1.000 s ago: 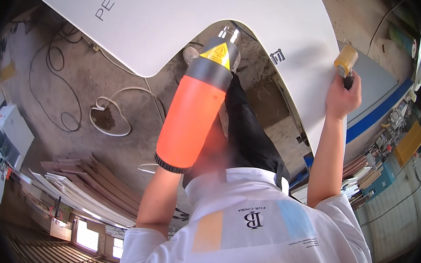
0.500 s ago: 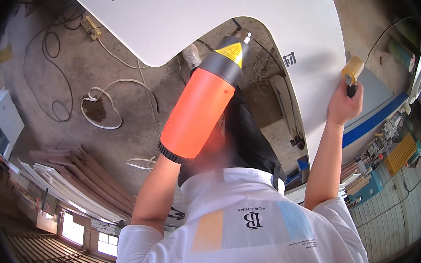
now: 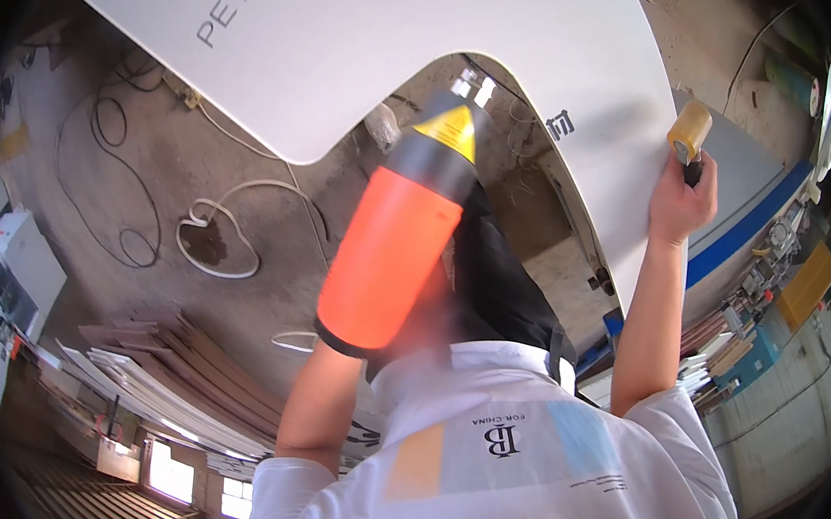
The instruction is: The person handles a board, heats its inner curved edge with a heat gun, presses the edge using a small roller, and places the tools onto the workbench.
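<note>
My left forearm (image 3: 319,404) ends behind an orange and black heat gun (image 3: 391,257), which covers my left hand, so its fingers do not show. The gun is held up in front of me; its metal nozzle (image 3: 473,87) tilts away over the curved notch of a large white panel (image 3: 356,37) with dark lettering. In my right hand (image 3: 685,204) the black handle of a small hand roller is gripped. Its yellowish roller head (image 3: 690,128) is at the right edge of the panel; whether it touches the surface, I cannot tell.
A blue-edged grey surface (image 3: 750,225) lies right of the panel. Cables (image 3: 107,173) and a pale looped strip (image 3: 237,269) lie on the concrete floor. Long boards (image 3: 189,363) are stacked at lower left, beside a white machine (image 3: 25,265). Tools and boxes line the right wall.
The view has shifted, so the panel and floor sit lower in the picture. The heat gun appears slightly lower. The roller has moved slightly farther away along the panel's right edge.
</note>
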The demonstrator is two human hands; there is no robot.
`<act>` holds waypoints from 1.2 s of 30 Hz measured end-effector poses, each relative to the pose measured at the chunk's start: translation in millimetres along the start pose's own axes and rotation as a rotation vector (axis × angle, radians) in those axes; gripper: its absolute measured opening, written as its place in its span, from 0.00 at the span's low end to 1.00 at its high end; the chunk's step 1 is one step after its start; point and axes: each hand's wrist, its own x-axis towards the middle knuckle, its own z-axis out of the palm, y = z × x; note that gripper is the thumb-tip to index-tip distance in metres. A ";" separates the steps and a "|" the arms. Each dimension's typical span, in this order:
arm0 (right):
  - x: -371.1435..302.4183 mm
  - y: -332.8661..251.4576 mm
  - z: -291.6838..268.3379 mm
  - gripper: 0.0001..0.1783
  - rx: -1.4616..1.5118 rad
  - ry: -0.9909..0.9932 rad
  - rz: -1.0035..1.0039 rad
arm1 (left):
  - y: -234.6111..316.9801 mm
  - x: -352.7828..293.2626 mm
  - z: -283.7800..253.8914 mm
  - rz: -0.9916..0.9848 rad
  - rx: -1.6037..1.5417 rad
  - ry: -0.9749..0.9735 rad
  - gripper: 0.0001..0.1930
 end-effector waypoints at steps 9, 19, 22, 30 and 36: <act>3.0 -0.9 -4.0 0.11 0.062 -0.036 0.067 | 26.1 -10.0 24.9 0.004 0.314 0.110 0.17; 8.6 -3.4 -7.5 0.12 0.118 -0.060 0.054 | 42.2 -11.5 38.8 -0.005 0.584 0.153 0.16; 10.1 -3.4 -8.1 0.12 0.138 -0.045 0.025 | 45.8 -9.9 43.8 -0.013 0.658 0.168 0.16; 11.5 -0.1 -11.0 0.13 0.149 -0.070 0.059 | 50.2 -11.0 57.0 -0.046 0.981 0.193 0.16; 10.2 1.0 -10.2 0.14 0.134 -0.084 0.029 | 52.3 -6.4 62.0 -0.120 1.314 0.173 0.16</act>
